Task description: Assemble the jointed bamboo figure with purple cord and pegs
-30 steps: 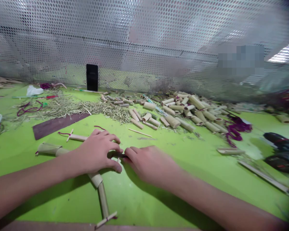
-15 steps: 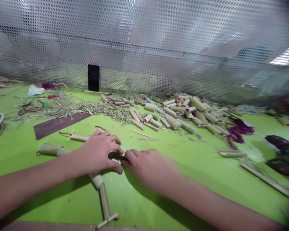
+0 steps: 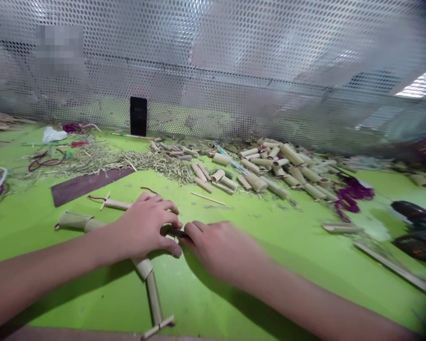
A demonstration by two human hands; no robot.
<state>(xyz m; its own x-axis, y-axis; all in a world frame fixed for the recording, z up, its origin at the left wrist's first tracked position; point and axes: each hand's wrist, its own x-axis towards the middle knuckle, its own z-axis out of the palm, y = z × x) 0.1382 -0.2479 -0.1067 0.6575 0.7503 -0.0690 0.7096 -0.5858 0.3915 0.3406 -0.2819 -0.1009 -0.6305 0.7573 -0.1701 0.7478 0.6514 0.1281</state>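
Observation:
My left hand [image 3: 147,227] is curved palm-down over a jointed bamboo figure [image 3: 74,220], gripping its middle, which is mostly hidden underneath. A bamboo limb [image 3: 154,298] sticks out toward me, with a small stick [image 3: 158,327] tied across its end by purple thread. Another limb [image 3: 117,203] with a cross stick and thread shows beyond my left wrist. My right hand [image 3: 218,244] is closed in a pinch on a thin dark strip [image 3: 176,232], whose far end reaches between my left thumb and fingers. What the strip touches there is hidden.
Cut bamboo tubes [image 3: 291,163] lie heaped at the back right, beside shavings [image 3: 152,163]. A phone [image 3: 138,116] leans on the perforated metal screen [image 3: 213,71]. Left lies a flat brown strip [image 3: 90,185]; right are purple yarn [image 3: 351,192] and a dark tool, perhaps a drill [image 3: 419,232].
Both hands keep almost the same position and grip. The view has shifted very slightly; nothing on the table has visibly moved.

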